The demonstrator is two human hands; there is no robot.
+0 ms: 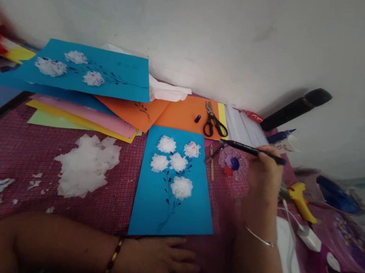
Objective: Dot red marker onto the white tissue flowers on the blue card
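Note:
A blue sheet (149,206) lies upright before me, bearing several white crumpled-tissue flowers (178,162) and dark drawn stems with small leaves. Along its bottom edge my left hand (164,258) rests flat, fingers spread, holding nothing. Right of the sheet, my right hand (266,170) is raised and grips a black marker (247,148), its tip pointing left toward the scissors (215,122). A small dark cap (198,118) stands on the orange paper (179,112). Beneath the marker is a clear dish (234,162) with blue and red paint.
Another blue sheet (127,68) with tissue flowers tops a pile of coloured papers at the left. White tissue pieces (85,166) lie on the checked cloth (114,200). A yellow glue gun (301,202), white cables and a phone-like white object (289,254) are at the right.

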